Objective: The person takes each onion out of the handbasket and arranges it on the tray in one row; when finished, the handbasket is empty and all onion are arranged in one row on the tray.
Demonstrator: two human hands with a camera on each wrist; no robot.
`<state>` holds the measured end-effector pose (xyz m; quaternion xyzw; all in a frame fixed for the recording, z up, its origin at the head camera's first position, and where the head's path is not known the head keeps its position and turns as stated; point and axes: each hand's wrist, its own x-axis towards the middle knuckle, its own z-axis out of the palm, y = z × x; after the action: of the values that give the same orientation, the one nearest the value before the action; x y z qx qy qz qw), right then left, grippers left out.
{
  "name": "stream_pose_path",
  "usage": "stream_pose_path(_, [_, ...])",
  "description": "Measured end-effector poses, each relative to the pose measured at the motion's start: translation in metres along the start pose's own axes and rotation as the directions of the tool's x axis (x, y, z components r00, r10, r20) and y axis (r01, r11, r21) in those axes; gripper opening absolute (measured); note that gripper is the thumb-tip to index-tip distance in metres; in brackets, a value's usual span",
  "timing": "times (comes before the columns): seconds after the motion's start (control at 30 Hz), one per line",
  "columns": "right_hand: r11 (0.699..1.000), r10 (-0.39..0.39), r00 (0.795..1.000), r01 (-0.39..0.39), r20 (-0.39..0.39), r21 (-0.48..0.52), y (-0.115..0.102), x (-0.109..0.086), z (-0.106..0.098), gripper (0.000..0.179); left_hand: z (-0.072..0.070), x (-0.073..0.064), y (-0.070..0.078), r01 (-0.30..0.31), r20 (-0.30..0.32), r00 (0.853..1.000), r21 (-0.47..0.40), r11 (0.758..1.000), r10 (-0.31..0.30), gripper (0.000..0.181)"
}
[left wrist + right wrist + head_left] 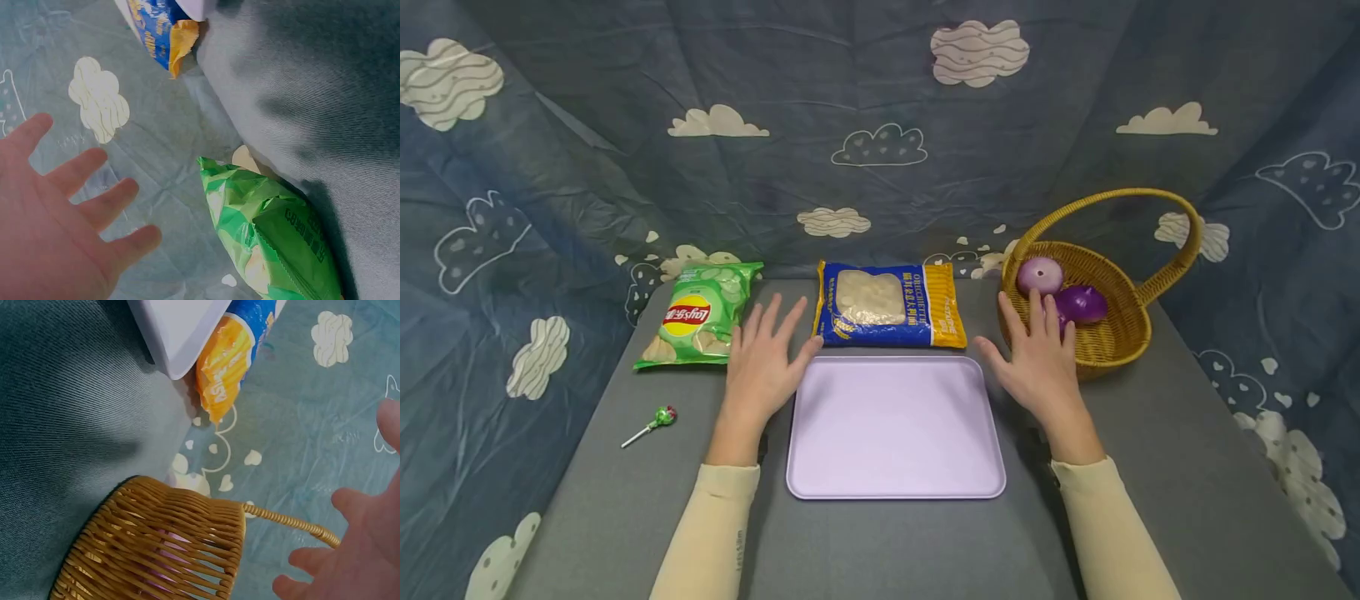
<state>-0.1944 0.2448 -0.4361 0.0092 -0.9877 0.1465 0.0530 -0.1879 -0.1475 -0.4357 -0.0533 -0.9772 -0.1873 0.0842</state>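
My left hand [763, 367] hovers with spread fingers between the green chip bag [696, 317] and the lilac tray [895, 429]. Nothing is in its grasp; the left wrist view shows its fingers [134, 240] apart from the chip bag [269, 231]. On the other side, my right hand [1041, 362] is also spread, at the near left side of the wicker basket [1112, 354]. In the right wrist view, that hand [359, 550] holds nothing. Inside the basket lie a pale purple onion [1040, 275] and darker purple onions [1084, 304], partly hidden by my fingers.
A blue and yellow pasta packet [880, 307] lies behind the tray. Left of the left forearm is a lollipop [658, 418] in a green wrapper. The basket's tall handle [1120, 193] arches upward. A cloud-patterned cloth [880, 83] hangs behind and beside the grey table [895, 550].
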Motion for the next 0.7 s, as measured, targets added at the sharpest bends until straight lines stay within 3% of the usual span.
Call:
stream_pose_path(0.17, [0.999, 0.004, 0.998, -0.001, -0.063, 0.032, 0.002, 0.001, -0.005, 0.089, -0.004, -0.001, -0.002, -0.019, -0.006, 1.000, -0.149, 0.989, 0.018, 0.068])
stream_pose_path(0.3, [0.998, 0.021, 0.993, -0.013, -0.113, 0.069, 0.007, 0.004, -0.011, 0.088, -0.008, -0.003, -0.006, -0.019, 0.002, 1.000, -0.290, 0.957, 0.020, 0.065])
stream_pose_path(0.5, [0.988, 0.085, 0.979, -0.059, -0.188, 0.140, 0.025, 0.011, -0.026, 0.090, -0.011, -0.006, -0.018, 0.087, 0.109, 0.993, -0.403, 0.911, -0.047, 0.073])
stream_pose_path(0.6, [0.979, 0.134, 0.970, -0.099, -0.202, 0.177, 0.039, 0.015, -0.030, 0.092, -0.010, -0.006, -0.026, 0.154, 0.215, 0.974, -0.429, 0.890, -0.065, 0.075])
stream_pose_path(0.67, [0.971, 0.170, 0.967, -0.132, -0.188, 0.201, 0.048, 0.019, -0.031, 0.096, -0.008, -0.006, -0.033, 0.197, 0.317, 0.947, -0.440, 0.876, -0.054, 0.077])
stream_pose_path(0.7, [0.965, 0.190, 0.967, -0.152, -0.171, 0.213, 0.053, 0.021, -0.031, 0.097, -0.007, -0.007, -0.036, 0.222, 0.374, 0.926, -0.443, 0.868, -0.046, 0.078])
